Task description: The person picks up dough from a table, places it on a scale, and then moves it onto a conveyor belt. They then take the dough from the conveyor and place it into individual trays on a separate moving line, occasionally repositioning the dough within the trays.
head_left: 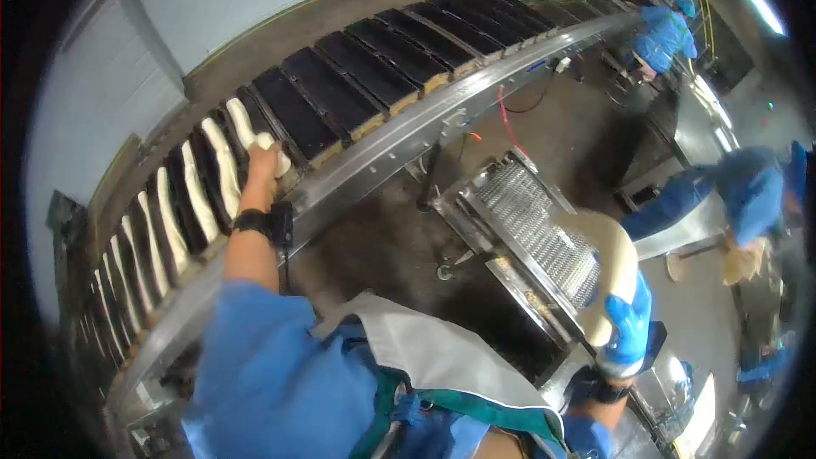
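Observation:
Bare and with a dark band at the wrist, my left hand (264,161) is closed on the near end of a pale dough strip (241,123) lying in a black mould. More dough strips (197,191) lie in the moulds to its left. Black moulds (310,115) farther along have dark tops with no dough showing. My right hand (627,323), in a blue and white glove, holds a long, thick piece of pale dough (619,259) that curves up and bends over beside a metal mesh belt.
A curved steel conveyor rail (391,136) runs in front of me. The mesh belt (531,221) stands right of centre. One person in blue (667,38) is at the far right; another person's blue sleeve (748,191) is nearer, beside metal equipment.

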`<state>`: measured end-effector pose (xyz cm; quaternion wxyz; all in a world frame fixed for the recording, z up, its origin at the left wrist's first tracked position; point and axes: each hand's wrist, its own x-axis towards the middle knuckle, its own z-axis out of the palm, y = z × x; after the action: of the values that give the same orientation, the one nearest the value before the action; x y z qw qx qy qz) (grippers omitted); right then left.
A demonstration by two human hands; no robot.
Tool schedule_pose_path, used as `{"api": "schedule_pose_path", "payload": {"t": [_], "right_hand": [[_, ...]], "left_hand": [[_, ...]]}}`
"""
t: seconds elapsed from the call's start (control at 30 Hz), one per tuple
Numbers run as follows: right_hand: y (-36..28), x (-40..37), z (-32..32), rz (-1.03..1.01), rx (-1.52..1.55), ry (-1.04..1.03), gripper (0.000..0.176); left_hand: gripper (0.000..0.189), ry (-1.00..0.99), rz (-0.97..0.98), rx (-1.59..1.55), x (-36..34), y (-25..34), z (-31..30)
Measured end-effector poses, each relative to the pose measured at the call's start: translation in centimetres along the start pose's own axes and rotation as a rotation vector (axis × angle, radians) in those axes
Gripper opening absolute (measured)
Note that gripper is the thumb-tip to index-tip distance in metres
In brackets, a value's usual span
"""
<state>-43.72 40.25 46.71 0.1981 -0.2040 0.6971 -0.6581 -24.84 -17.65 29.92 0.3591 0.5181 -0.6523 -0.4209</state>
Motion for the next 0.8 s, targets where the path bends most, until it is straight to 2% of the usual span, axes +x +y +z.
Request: {"api": "schedule_pose_path", "payload": {"t": [0.1, 0.17, 0.2, 0.23, 0.3, 0.33, 0.37, 0.43, 0.5, 0.53, 0.63, 0.67, 0.7, 0.73, 0.77, 0.8], "right_hand": [[-4.4, 5.2, 10.2, 0.096, 0.024, -0.390, 0.069], [-4.1, 8.8, 15.9, 0.034, 0.026, -0.660, 0.069], [-3.4, 10.5, 18.9, -0.065, 0.066, -0.778, 0.068], [-2.2, 12.1, 21.6, -0.162, 0.111, -0.890, 0.068], [0.0, 14.2, 25.6, -0.008, 0.206, -1.001, 0.066], [1.9, 16.1, 26.4, -0.054, 0.203, -1.024, 0.065], [3.1, 16.7, 27.3, -0.124, 0.194, -0.968, 0.062], [5.3, 18.2, 27.2, -0.152, 0.207, -0.797, 0.058], [8.8, 20.2, 24.2, -0.099, 0.182, -0.569, 0.047], [10.3, 20.9, 21.8, -0.059, 0.037, -0.425, 0.043], [20.3, 25.1, 9.3, -0.116, -0.306, -0.158, 0.040], [23.2, 25.8, 4.1, -0.057, -0.624, 0.003, 0.042], [23.3, 25.1, -0.3, -0.016, -0.897, 0.074, 0.043], [28.4, 25.8, -6.8, 0.157, -0.789, 0.196, 0.043], [28.9, 25.0, -10.4, 0.143, -1.203, 0.157, 0.032], [29.7, 23.7, -14.3, 0.153, -1.251, 0.090, 0.035]], "left_hand": [[0.051, 0.018, -0.176, -0.194, -0.1, -1.0, -1.0], [0.055, 0.049, -0.271, -0.318, 0.3, -2.0, -1.8], [0.065, -0.024, -0.233, -0.396, 0.5, -3.0, -2.6], [0.066, -0.082, -0.244, -0.344, 0.5, -3.2, -3.4], [0.069, -0.198, -0.255, -0.237, 0.6, -2.4, -4.6], [0.065, -0.232, -0.170, -0.116, 2.4, -4.8, -4.4], [0.061, -0.256, -0.083, 0.004, 4.2, -7.2, -4.1], [0.055, -0.216, -0.160, 0.156, 4.0, -6.0, -4.2], [0.050, -0.133, 0.116, 0.515, 6.1, -9.7, -4.2], [0.048, -0.088, 0.257, 0.692, 6.8, -10.9, -4.1], [0.046, 0.001, 0.482, 0.621, 2.0, -6.4, -3.6], [0.044, -0.150, 0.205, 0.227, -0.4, -3.7, -2.9], [0.035, -0.242, 0.051, -0.066, -0.8, -3.8, -1.9], [0.030, -0.245, -0.048, -0.173, -1.8, -2.2, -1.2], [0.026, -0.246, -0.145, -0.282, -2.7, -0.6, -0.6], [0.022, -0.286, -0.165, -0.355, -2.6, -1.2, 0.1]]}}
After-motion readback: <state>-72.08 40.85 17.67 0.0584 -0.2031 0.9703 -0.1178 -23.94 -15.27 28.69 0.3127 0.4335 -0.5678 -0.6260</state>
